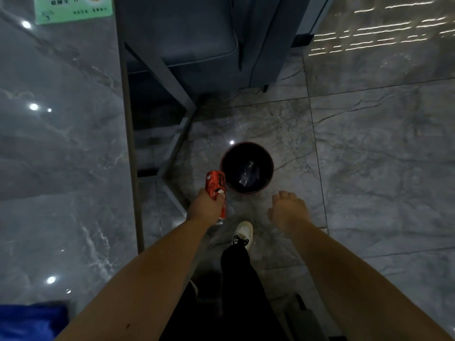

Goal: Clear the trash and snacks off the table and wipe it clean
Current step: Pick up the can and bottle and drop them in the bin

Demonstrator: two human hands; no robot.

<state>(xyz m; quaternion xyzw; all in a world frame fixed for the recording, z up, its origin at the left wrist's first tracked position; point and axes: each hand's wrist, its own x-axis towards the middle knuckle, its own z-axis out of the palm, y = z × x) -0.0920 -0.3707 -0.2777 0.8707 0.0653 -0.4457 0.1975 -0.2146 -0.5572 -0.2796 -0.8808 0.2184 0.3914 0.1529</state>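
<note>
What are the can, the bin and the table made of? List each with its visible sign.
Can: looks like thin printed metal, glossy red, gripped by the left hand.
Bin: probably plastic, dark with a reddish rim; hard to tell.
Table: polished grey marble or a marble-look slab, veined and mirroring lights.

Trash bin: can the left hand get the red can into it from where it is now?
Probably yes. The left hand grips the red can right beside the trash bin rim, the bin's mouth is open, and nothing lies between them. The right hand hangs clear.
</note>
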